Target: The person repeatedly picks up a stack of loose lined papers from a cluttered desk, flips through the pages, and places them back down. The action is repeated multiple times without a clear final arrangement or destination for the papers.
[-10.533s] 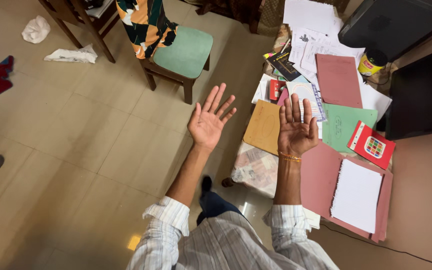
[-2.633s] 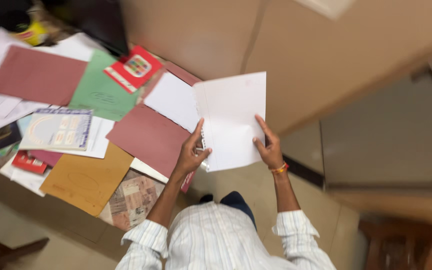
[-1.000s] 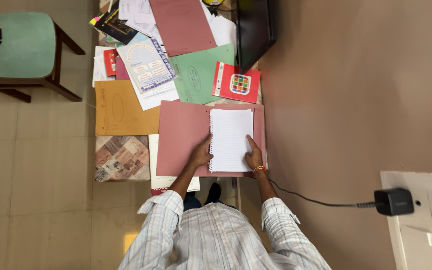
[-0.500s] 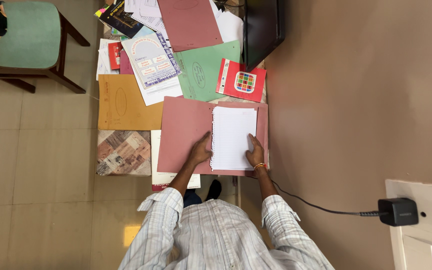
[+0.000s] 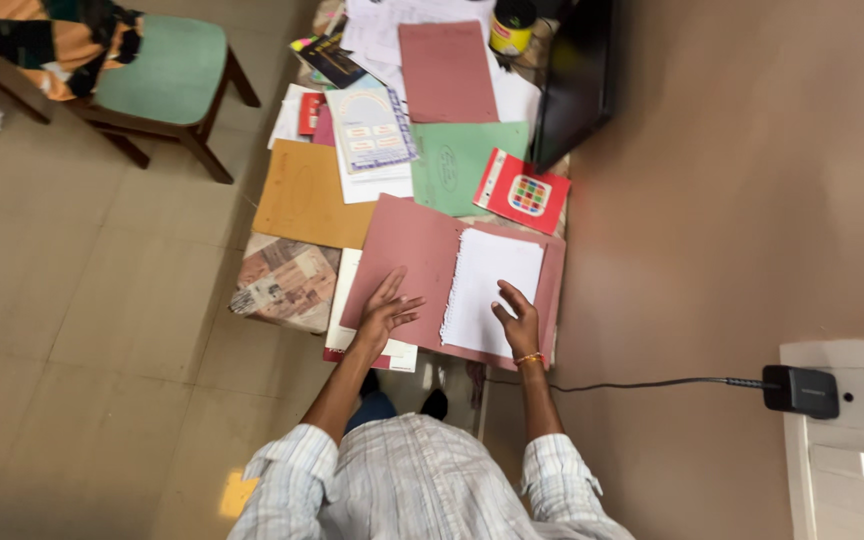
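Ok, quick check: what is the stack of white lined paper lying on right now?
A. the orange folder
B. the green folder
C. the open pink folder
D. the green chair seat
C: the white lined paper lies on the right half of the open pink folder, with the right hand at its lower edge and the left hand on the folder's left half.

A low table (image 5: 287,282) with a patchwork-patterned top carries many papers. An open pink folder (image 5: 407,260) with a white sheet stack (image 5: 492,300) lies at its near end. At 12 o'clock from it lies a green folder (image 5: 462,165), at 10 o'clock an orange-brown folder (image 5: 302,195), at 1 o'clock a red booklet (image 5: 524,190).
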